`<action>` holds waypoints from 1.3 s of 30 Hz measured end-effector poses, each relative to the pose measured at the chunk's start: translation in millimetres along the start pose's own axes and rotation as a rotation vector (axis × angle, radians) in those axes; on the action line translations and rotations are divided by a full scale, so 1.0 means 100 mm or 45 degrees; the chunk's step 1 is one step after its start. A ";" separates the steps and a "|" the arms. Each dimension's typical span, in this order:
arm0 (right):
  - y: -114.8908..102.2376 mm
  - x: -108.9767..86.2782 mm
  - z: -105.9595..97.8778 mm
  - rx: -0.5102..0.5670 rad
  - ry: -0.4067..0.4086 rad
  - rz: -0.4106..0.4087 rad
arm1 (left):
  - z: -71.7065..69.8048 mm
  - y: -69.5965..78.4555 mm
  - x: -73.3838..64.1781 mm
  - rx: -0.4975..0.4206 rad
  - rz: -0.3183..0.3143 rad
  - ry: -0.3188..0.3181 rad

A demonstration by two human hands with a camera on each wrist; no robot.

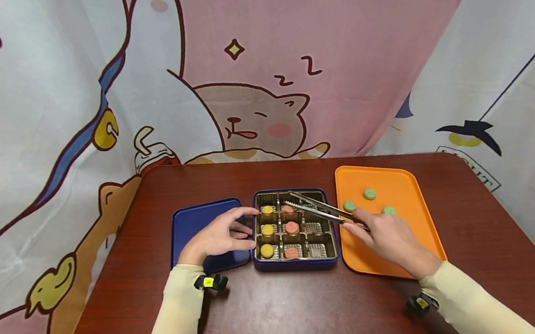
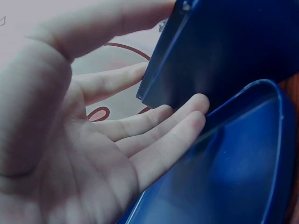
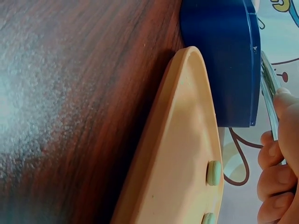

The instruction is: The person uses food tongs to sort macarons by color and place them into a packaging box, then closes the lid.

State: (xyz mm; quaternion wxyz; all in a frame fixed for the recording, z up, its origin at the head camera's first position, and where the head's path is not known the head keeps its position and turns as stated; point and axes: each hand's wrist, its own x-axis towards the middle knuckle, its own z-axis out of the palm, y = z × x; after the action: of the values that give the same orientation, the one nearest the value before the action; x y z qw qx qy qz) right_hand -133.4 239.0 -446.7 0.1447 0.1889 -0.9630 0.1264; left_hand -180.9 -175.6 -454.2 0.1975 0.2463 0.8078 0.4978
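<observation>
My right hand (image 1: 388,233) grips metal tongs (image 1: 321,211), which reach leftward over a blue box (image 1: 295,264). Their tips stand apart above the back middle compartment, right over a pink macaron (image 1: 287,209). Inside the box, a divided tray has yellow macarons (image 1: 267,230) down its left column and pink ones down its middle; bare ribbed bottoms show in the right column. My left hand (image 1: 218,237) is at the box's left side with fingers spread and loosely bent. Its fingertips lie right at the box wall (image 2: 215,51) in the left wrist view.
To the right, an orange tray (image 1: 408,192) carries three green macarons (image 1: 369,194). A blue lid (image 1: 204,209) lies left of the box, partly under my left hand. Behind the brown table (image 1: 290,313) hangs a printed cloth (image 1: 331,23).
</observation>
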 end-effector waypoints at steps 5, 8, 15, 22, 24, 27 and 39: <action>0.04 -0.03 -0.02 0.024 0.016 0.005 | 0.00 0.00 0.01 0.007 -0.002 0.001; 0.07 -0.05 -0.05 0.030 0.029 0.001 | 0.00 -0.01 0.01 0.013 0.000 0.002; 0.16 -0.13 -0.17 0.036 0.048 0.024 | 0.00 -0.01 0.01 0.011 0.001 0.003; 0.28 -0.26 -0.28 -0.008 -0.004 0.125 | 0.00 -0.01 0.00 0.016 -0.004 0.004; 0.31 -0.29 -0.31 -0.017 -0.009 0.144 | 0.00 -0.01 0.00 0.016 -0.006 0.004; 0.37 -0.34 -0.35 -0.020 -0.023 0.177 | 0.01 -0.01 0.00 0.013 -0.007 0.007; 0.55 -0.51 -0.44 -0.048 -0.068 0.272 | 0.01 -0.03 0.01 -0.001 -0.009 -0.002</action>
State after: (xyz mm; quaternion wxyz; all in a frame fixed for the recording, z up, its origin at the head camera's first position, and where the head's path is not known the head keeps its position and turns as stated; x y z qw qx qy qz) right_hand -100.2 318.6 -432.9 0.1082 0.0859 -0.9834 0.1180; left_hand -181.4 -175.5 -457.0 0.1999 0.2435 0.8084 0.4972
